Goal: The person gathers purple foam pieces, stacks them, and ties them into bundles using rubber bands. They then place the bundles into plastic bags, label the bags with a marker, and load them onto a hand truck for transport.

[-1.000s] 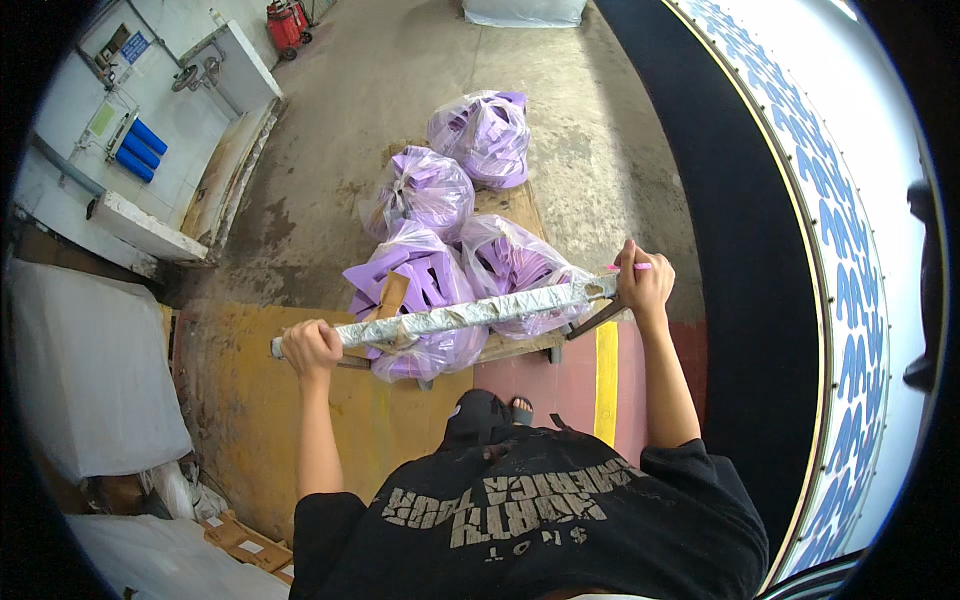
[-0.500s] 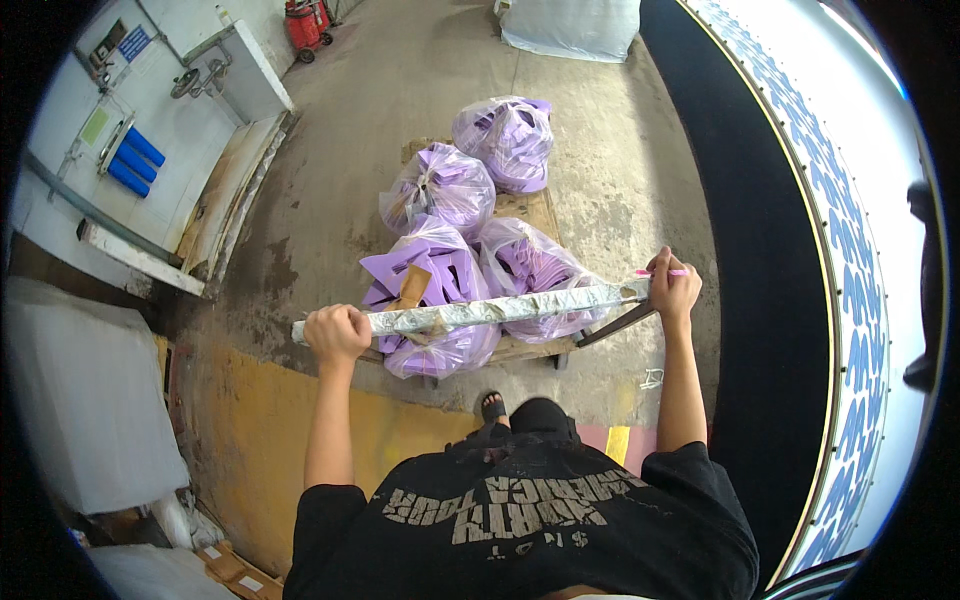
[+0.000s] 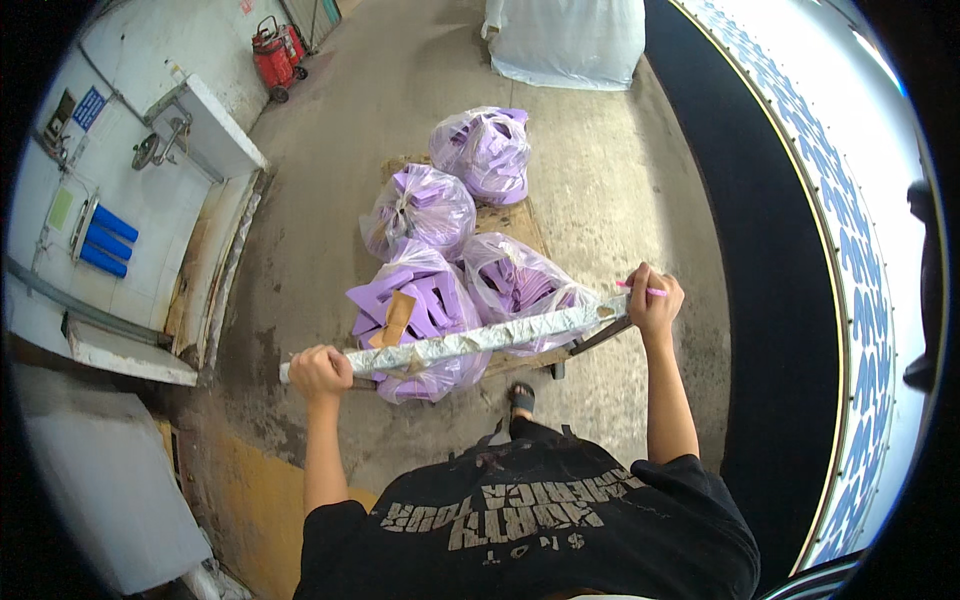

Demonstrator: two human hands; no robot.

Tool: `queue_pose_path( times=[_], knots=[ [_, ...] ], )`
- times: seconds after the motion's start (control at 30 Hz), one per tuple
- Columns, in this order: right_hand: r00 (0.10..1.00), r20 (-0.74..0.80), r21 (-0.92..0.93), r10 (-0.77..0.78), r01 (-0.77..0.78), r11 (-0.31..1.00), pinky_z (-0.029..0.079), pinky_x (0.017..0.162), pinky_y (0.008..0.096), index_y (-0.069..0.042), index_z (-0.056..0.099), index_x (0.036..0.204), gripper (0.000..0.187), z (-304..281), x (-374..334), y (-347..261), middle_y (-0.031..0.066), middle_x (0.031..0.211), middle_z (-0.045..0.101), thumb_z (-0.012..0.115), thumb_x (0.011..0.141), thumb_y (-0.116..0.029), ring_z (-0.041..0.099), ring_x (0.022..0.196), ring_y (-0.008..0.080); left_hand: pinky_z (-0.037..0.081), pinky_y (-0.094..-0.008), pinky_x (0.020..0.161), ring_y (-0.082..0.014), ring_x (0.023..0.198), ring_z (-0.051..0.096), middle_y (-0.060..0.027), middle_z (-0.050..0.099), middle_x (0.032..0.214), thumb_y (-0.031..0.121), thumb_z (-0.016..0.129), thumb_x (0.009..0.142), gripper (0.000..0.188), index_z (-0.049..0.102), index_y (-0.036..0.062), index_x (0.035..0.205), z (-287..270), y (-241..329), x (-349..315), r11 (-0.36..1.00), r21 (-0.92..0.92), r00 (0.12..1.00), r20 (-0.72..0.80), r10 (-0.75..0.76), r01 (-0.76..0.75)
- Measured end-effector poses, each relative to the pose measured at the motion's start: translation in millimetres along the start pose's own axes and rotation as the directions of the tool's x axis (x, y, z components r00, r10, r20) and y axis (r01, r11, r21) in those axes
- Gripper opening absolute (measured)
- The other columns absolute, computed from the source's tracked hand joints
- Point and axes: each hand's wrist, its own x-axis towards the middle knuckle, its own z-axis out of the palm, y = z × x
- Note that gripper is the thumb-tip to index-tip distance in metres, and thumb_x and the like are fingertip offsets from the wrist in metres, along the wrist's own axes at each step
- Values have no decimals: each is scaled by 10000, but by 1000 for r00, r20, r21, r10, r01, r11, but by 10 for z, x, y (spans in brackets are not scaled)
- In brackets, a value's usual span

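A long push-cart handle [image 3: 480,336], wrapped in crinkled whitish covering, crosses in front of me, its left end lower in view. My left hand [image 3: 321,371] is closed round its left end. At the other end my right hand [image 3: 655,300] is closed on the handle, with a thin pink stick [image 3: 655,292], perhaps a pen, in the same fingers. Beyond the handle, the cart's worn wooden deck [image 3: 527,228] carries several clear plastic bags [image 3: 520,285] of purple cut sheet pieces. A brown scrap [image 3: 396,318] lies on the nearest left bag, partly behind the handle.
Ahead stands a large plastic-wrapped load [image 3: 565,45]. A dark band and a long white panel with blue marks [image 3: 855,300] run along the right. On the left are a walled wash area with blue cylinders [image 3: 108,240], red wheeled extinguishers [image 3: 275,60] and a pale covered block [image 3: 110,480].
The cart and I have moved forward over the floor. The wrapped load ahead looks nearer, and the left-hand fixtures and yellow floor patch have slipped back. Both hands keep their grip; the handle slants more.
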Motion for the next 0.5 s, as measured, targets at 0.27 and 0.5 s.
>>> queue_pose_path(
  times=[0.27, 0.5],
  knots=[
    [1000, 1, 2, 12, -12, 1000, 432, 542, 383, -85, 641, 585, 470, 1441, 1553, -248, 100, 516, 601, 525, 1031, -179, 539, 422, 287, 433, -462, 490, -387, 498, 567, -165, 587, 568, 212, 516, 714, 262, 579, 33, 534, 864, -692, 1809, 997, -58, 987, -150, 48, -57],
    [1000, 18, -17, 4, -4, 1000, 439, 536, 402, -89, 637, 579, 468, 2644, 2567, -321, 109, 506, 593, 529, 1025, -177, 542, 414, 304, 451, -481, 557, -394, 547, 586, -173, 595, 587, 217, 519, 723, 263, 581, 38, 541, 1599, -1272, 3129, 999, -18, 986, -165, 31, -35]
  ],
)
